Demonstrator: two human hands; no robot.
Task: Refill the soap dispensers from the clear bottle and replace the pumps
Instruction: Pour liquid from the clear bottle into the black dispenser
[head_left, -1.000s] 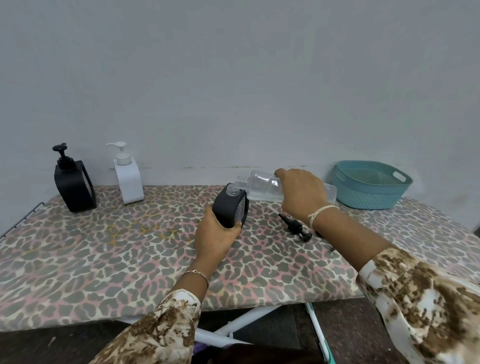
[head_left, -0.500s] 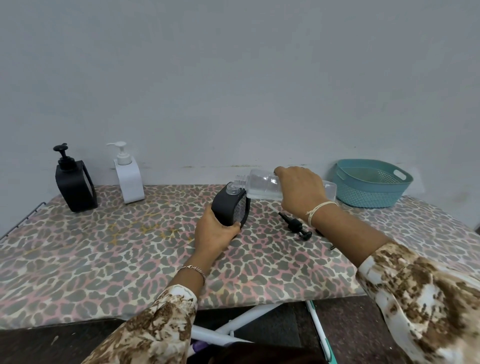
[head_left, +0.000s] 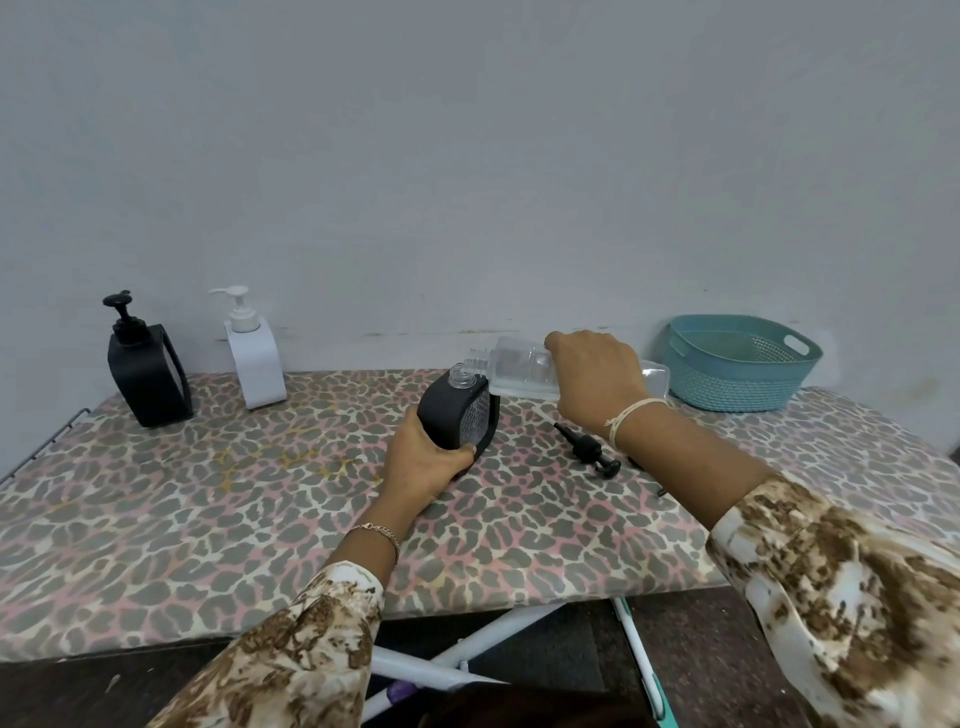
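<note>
Head view | left hand (head_left: 426, 465) fingers curled round open-necked black rounded soap dispenser (head_left: 452, 421), tilted, at table centre | right hand (head_left: 597, 379) grips clear plastic bottle (head_left: 519, 366), near level, 2 o'clock of dispenser, mouth at its neck | loose black pump (head_left: 587, 449) lies on leopard-print table (head_left: 208, 493), 3 o'clock of dispenser.

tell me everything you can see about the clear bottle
The clear bottle looks like transparent plastic, with a threaded neck and no cap. It is held tipped almost level, neck to the left, just over the open mouth of the black dispenser; whether they touch is unclear. The right hand grips its middle from above, the base showing past the hand. Clear liquid seems to pool along its lower side.
</note>
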